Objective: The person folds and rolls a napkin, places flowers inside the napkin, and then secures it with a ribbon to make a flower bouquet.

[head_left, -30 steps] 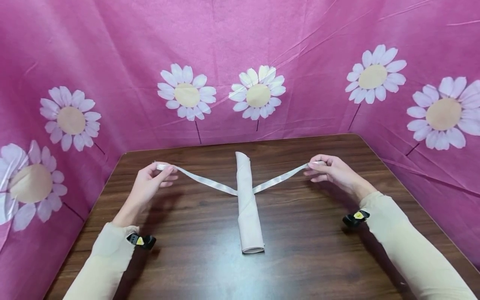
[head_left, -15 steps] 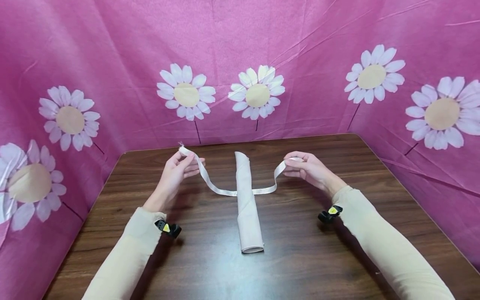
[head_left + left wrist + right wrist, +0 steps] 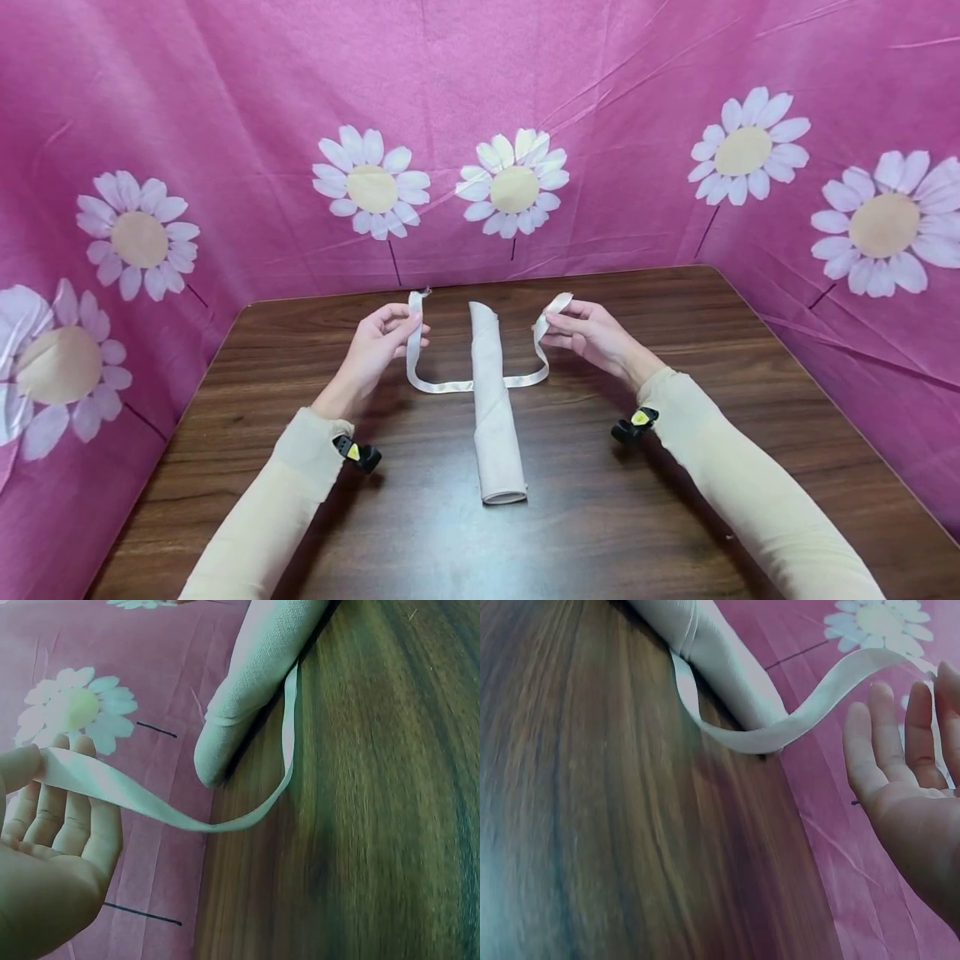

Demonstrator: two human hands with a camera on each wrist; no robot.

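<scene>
A rolled off-white cloth [image 3: 498, 417] lies lengthwise on the table, its open rolled end toward me. Beneath its middle passes a white satin ribbon [image 3: 450, 387], coming out on both sides. My left hand [image 3: 372, 346] pinches one ribbon end between thumb and fingers, raised to the left of the roll. On the other side, my right hand [image 3: 596, 337] pinches the opposite end, which curves up past the thumb. In the left wrist view the ribbon [image 3: 172, 811] sags from the hand down to the roll [image 3: 262, 667]. The right wrist view shows a similar slack loop of ribbon [image 3: 765, 741].
The dark wood-grain table [image 3: 615, 517] has its far edge against a pink curtain [image 3: 630, 75] printed with white daisies. That curtain also rises along the left and right sides. A black camera strap [image 3: 358, 454] sits on each wrist.
Both hands have moved inward toward the roll with the ribbon ends. The ribbon went from stretched out to slack, its ends now standing up on either side. The roll stayed in place.
</scene>
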